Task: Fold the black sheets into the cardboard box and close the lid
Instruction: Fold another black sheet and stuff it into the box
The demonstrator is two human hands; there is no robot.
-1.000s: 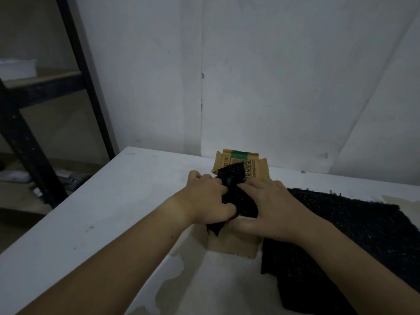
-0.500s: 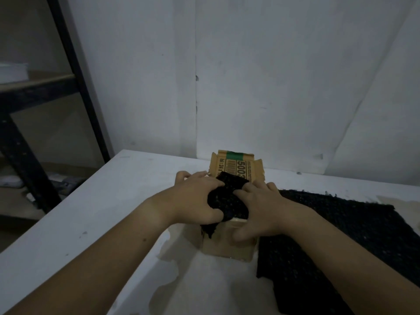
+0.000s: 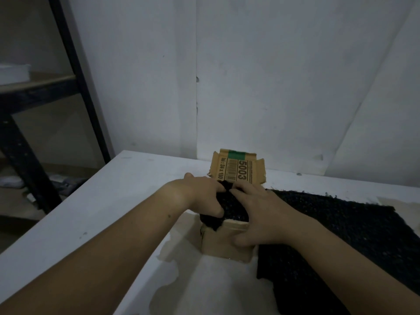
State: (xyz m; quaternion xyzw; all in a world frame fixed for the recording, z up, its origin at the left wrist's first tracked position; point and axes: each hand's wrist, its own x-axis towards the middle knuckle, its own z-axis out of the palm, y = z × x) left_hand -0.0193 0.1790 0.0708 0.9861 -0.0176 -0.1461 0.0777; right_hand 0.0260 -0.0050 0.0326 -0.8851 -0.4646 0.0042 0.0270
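Observation:
A small cardboard box [image 3: 223, 245] stands on the white table, its lid [image 3: 238, 168] open and upright at the back, printed "5003". A folded black sheet [image 3: 235, 209] is stuffed into the box, with one corner hanging over the front left edge. My left hand [image 3: 200, 194] grips the sheet from the left, fingers curled down into it and thumb across it. From the right, my right hand [image 3: 261, 214] presses on the sheet with spread fingers, its thumb against the box's front wall. A second black sheet [image 3: 341, 228] lies flat on the table to the right, touching the box.
The white table [image 3: 109, 214] ends against a white wall behind the box. A dark metal shelf rack [image 3: 75, 71] stands off the table's left edge, with small items on the floor below. Worn patches mark the table surface in front of the box.
Both hands have pushed the folded sheet lower into the box, so more of the lid's print shows. My right thumb has come down onto the box's front wall.

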